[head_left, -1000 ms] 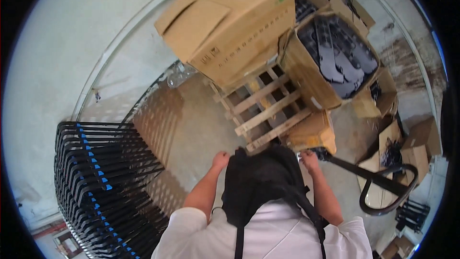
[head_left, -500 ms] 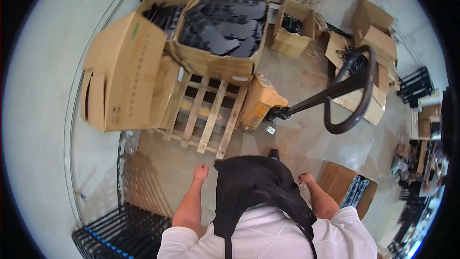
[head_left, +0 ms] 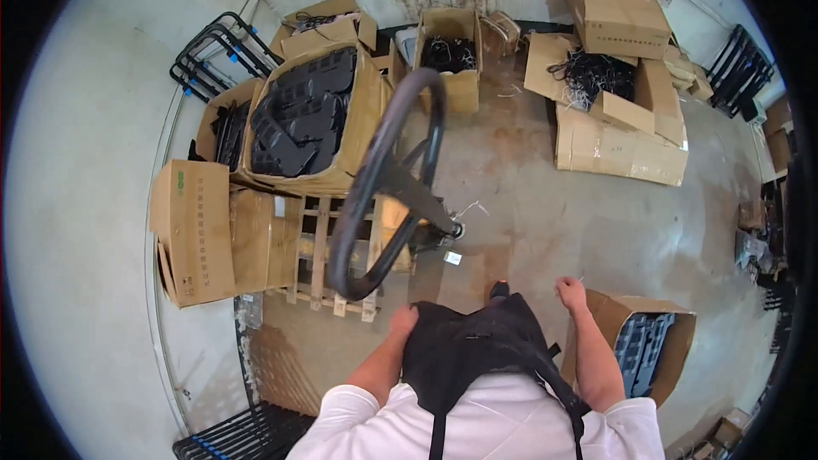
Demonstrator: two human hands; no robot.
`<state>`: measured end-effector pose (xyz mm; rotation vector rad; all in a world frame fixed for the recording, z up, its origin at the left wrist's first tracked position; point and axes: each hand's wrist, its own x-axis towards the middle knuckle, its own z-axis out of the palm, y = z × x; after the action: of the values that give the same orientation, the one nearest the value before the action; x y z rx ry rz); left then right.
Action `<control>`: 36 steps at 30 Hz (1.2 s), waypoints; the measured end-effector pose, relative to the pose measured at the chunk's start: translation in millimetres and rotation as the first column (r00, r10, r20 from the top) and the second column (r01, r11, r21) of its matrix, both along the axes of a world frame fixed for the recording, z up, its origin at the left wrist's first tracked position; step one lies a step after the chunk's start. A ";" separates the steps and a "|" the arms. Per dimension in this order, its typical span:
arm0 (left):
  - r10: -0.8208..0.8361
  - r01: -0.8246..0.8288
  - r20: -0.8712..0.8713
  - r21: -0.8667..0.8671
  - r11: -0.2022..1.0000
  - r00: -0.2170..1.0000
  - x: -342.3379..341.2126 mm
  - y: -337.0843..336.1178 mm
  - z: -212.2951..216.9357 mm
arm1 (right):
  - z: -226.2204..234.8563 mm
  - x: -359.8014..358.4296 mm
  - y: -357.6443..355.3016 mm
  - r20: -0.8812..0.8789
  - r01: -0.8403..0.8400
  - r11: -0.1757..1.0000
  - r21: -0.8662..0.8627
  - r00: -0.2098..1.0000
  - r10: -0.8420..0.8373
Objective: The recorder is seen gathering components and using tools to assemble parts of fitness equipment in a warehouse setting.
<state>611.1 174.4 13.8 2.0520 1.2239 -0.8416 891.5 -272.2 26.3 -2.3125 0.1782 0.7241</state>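
My left hand [head_left: 404,319] hangs at the left edge of the black apron [head_left: 464,336], fingers curled in and nothing visible in them. My right hand [head_left: 570,292] is held out to the right, its fingers closed; a thin pale sliver shows by the fingertips, too small to name. Beside that forearm stands an open cardboard box [head_left: 682,349] with grey-black plastic parts [head_left: 643,349]. Ahead rises the dark looped handle [head_left: 348,230] of a pallet jack, touched by neither hand. The jack's orange body [head_left: 394,223] is partly hidden at the wooden pallet [head_left: 317,251].
A big carton of black plastic parts [head_left: 302,111] sits on the pallet, with a tall closed carton [head_left: 194,234] to its left. Cartons of black cables [head_left: 449,55] stand by the far wall. Flattened cardboard [head_left: 618,149] lies far right. Black metal racks [head_left: 243,434] lean at lower left.
My view has turned right and the handle now appears nearer and further left. My left hand has come in against the apron; my right hand has swung forward and outward.
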 end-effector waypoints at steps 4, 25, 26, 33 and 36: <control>-0.054 0.134 0.411 -0.168 0.977 0.910 155.0 -33.3 57.4 | -66.2 19.7 -139.9 -0.027 0.156 0.971 -0.184 0.986 -0.163; 0.678 -0.399 0.525 -0.553 0.731 0.515 450.0 -40.5 20.8 | -4.9 501.2 138.0 0.070 -0.605 0.627 -0.491 0.689 0.721; 0.745 -0.398 0.508 -0.634 0.663 0.432 452.8 -38.5 28.5 | -0.8 551.1 161.5 0.171 -0.577 0.670 -0.466 0.684 0.709; 0.874 -0.691 0.349 -0.539 0.483 0.339 424.1 -10.8 54.1 | 63.4 647.6 475.3 -0.028 -0.822 0.408 -0.398 0.455 0.890; 0.956 -0.799 0.260 -0.542 0.263 0.138 443.3 0.7 62.9 | 55.1 680.4 588.8 0.024 -0.853 0.358 -0.381 0.378 0.926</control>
<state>1054.5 175.1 76.7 0.7951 1.5231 0.2247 1571.9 316.6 81.5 -2.6723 -1.3432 0.9468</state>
